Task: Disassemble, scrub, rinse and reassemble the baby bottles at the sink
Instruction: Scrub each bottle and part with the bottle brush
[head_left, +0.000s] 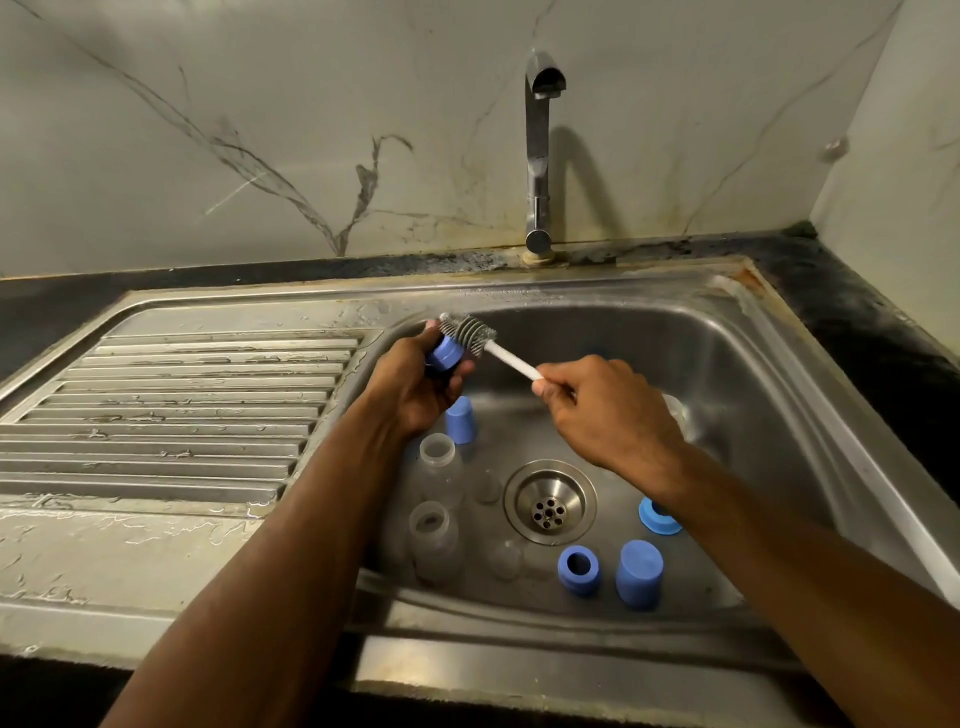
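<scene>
My left hand (415, 382) grips a blue screw ring (445, 352) above the sink's left side. My right hand (602, 410) holds the white handle of a bottle brush (475, 335), whose grey bristles press against the ring's top. On the sink floor stand two clear bottles (440, 462) (434, 538), a blue cap (461, 420) just below my left hand, another blue cap (639, 573), a blue ring (578, 569) and a second blue ring (658, 517) partly behind my right forearm. Clear teats (504, 558) lie near the drain, hard to make out.
The steel sink (753, 332) has a round drain (549, 503) in the middle. A chrome tap (540, 150) stands at the back with no water running. A wet ribbed drainboard (182, 400) lies to the left. A clear item (678, 410) sits behind my right hand.
</scene>
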